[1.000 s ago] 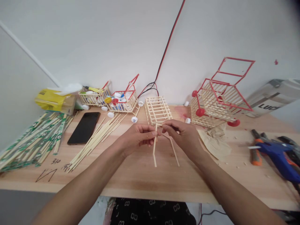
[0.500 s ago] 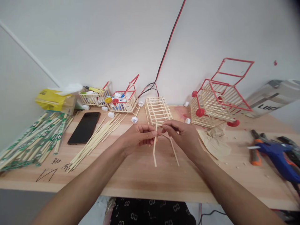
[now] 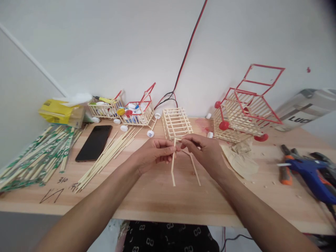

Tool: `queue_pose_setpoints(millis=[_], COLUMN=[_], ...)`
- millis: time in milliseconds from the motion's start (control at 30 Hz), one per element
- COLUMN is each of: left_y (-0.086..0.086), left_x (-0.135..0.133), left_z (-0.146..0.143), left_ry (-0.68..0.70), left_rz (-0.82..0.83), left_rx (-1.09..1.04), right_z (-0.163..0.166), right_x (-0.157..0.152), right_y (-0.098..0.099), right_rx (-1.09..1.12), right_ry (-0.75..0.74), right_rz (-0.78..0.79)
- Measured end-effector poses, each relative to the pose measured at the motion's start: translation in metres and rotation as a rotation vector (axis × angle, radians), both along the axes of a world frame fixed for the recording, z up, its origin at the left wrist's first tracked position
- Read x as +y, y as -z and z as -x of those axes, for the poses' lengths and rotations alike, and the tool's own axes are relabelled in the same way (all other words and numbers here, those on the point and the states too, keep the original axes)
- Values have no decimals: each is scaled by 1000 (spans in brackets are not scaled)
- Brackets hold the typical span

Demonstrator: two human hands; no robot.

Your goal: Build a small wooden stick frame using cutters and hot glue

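Note:
Between my two hands is a small frame of thin wooden sticks [image 3: 173, 167], with bent legs pointing down toward me. My left hand [image 3: 160, 152] is closed, thumb and fingers pinching the frame's left stick near its top. My right hand [image 3: 198, 147] is also closed, its fingertips pinched at the frame's upper right corner, and its fingers hide part of that joint. Just beyond my hands stands a slatted stick basket [image 3: 177, 122], with its near end partly covered by them.
Loose bamboo sticks [image 3: 109, 157], a black phone [image 3: 93, 143] and wrapped chopsticks [image 3: 39, 154] lie left. Small carts with caps [image 3: 136, 113] stand behind. On the right are a larger red-trimmed cart [image 3: 244, 108], crumpled paper [image 3: 241, 161], a blue glue gun [image 3: 309, 175] and orange-handled pliers [image 3: 286, 171].

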State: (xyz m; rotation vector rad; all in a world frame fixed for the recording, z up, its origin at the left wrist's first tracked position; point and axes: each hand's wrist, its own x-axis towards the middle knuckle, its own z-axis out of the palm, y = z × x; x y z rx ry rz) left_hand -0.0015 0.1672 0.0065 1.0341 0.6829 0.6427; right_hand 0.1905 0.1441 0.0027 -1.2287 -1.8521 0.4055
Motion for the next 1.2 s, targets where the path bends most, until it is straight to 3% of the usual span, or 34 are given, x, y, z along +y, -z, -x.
queue_pose_setpoints(millis=[1200], left_y=[1], left_x=[1], left_z=[1], left_ry=[13], left_rz=[-19], left_rx=[-12], right_z=[2], right_x=[-1], right_y=[0], right_rx=[-2], right_ry=[14], right_rz=[-3])
